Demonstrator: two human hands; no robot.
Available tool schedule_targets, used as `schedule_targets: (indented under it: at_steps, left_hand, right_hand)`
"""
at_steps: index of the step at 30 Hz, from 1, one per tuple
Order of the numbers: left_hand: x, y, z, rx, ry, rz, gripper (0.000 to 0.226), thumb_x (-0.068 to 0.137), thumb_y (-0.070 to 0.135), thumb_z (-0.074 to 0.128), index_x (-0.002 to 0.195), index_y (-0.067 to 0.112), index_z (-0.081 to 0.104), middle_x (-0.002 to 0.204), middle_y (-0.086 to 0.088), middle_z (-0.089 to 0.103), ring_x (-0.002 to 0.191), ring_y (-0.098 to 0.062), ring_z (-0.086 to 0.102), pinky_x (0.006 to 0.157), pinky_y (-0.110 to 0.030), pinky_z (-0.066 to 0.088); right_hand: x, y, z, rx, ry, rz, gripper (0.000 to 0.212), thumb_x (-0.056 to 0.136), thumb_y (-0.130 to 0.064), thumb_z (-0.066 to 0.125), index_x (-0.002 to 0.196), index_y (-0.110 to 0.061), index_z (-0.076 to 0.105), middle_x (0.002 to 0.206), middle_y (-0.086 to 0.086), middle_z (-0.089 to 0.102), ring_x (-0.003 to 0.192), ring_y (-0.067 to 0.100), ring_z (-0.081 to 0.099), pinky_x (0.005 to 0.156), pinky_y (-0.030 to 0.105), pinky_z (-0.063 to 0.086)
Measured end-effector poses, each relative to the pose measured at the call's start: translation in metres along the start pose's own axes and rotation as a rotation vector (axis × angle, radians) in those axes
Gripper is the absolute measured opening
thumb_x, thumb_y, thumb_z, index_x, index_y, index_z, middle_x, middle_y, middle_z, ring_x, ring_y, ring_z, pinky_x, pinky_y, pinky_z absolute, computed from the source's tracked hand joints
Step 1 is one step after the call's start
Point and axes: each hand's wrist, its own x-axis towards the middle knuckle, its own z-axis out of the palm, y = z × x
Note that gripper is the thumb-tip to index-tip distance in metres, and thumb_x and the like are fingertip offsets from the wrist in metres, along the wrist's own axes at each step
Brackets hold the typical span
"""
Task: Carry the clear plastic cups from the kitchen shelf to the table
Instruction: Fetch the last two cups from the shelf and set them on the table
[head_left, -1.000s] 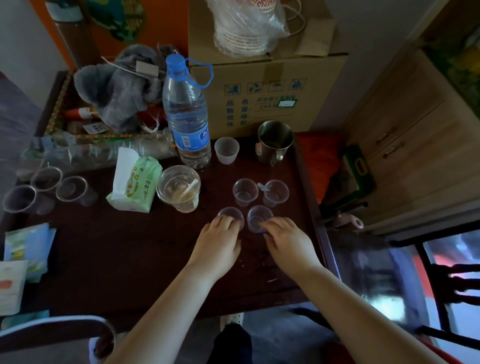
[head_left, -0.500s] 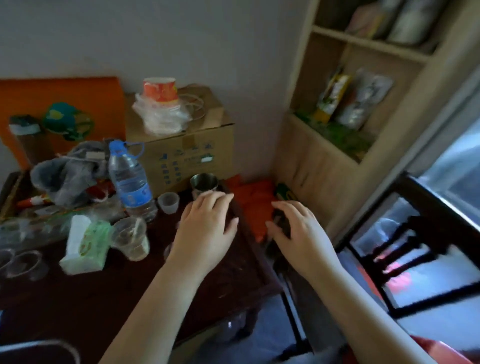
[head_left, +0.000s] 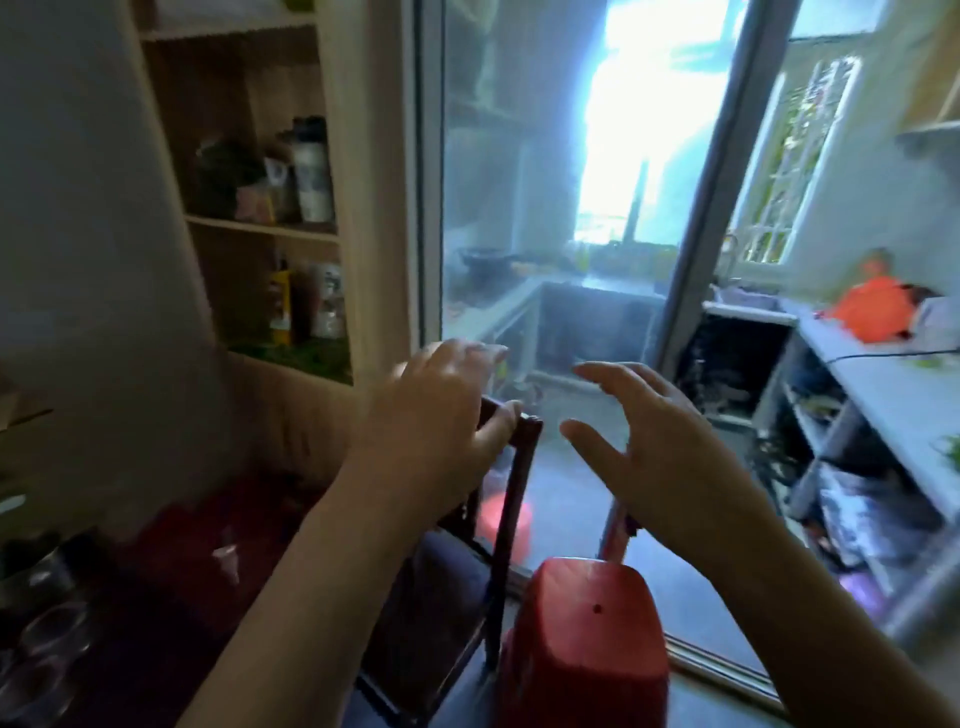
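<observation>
Both hands are raised at centre, the left hand (head_left: 441, 415) beside the right hand (head_left: 660, 447), apart, before a glass door (head_left: 519, 182). A shelf unit (head_left: 270, 218) with bottles (head_left: 311, 171) stands left of the door. Cups (head_left: 52, 639) lie at lower left on a surface (head_left: 171, 597). A chair (head_left: 498, 519) and a stool (head_left: 587, 639) stand below the hands. A counter (head_left: 883, 379) runs along the right.

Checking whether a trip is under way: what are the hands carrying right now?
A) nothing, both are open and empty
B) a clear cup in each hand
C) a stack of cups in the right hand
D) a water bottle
A: the left hand and right hand are both spread open and empty, raised toward the glass door.
</observation>
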Motion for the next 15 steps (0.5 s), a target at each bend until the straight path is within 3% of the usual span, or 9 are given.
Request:
schedule_targets:
  at_steps: [4,8,11,15]
  left_hand:
    - [0.038,0.103,0.018,-0.132,-0.020,0.180,0.050,0.086,0.041,0.052,0.132,0.023,0.043,0.135,-0.002,0.049,0.124,-0.021,0.039,0.103,-0.042,0.032]
    - [0.065,0.200,0.036,-0.247,-0.029,0.360,0.050,0.086,0.041,0.052,0.131,0.021,0.045,0.134,-0.002,0.051,0.121,-0.022,0.043,0.102,-0.042,0.034]
    - [0.082,0.270,0.055,-0.318,-0.054,0.487,0.049,0.086,0.041,0.052,0.130,0.023,0.044,0.133,-0.002,0.051,0.120,-0.022,0.044,0.101,-0.041,0.035]
    - [0.097,0.357,0.086,-0.402,-0.060,0.617,0.049,0.084,0.045,0.051,0.129,0.026,0.044,0.132,0.001,0.052,0.119,-0.020,0.045,0.096,-0.036,0.035]
  right_hand:
    - [-0.040,0.041,-0.100,-0.127,0.096,0.133,0.051,0.081,-0.041,0.055,0.126,-0.018,0.048,0.123,0.002,0.055,0.112,0.018,0.051,0.093,0.029,0.039]
    - [-0.082,0.072,-0.188,-0.263,0.196,0.250,0.050,0.082,-0.040,0.057,0.127,-0.019,0.046,0.124,0.002,0.055,0.109,0.010,0.048,0.085,0.014,0.028]
    - [-0.118,0.090,-0.243,-0.389,0.279,0.316,0.057,0.080,-0.052,0.046,0.127,-0.020,0.046,0.127,0.001,0.054,0.114,0.012,0.046,0.088,0.016,0.027]
    - [-0.167,0.125,-0.304,-0.507,0.305,0.435,0.056,0.083,-0.050,0.046,0.131,-0.021,0.040,0.133,0.000,0.048,0.122,0.012,0.041,0.096,0.024,0.031]
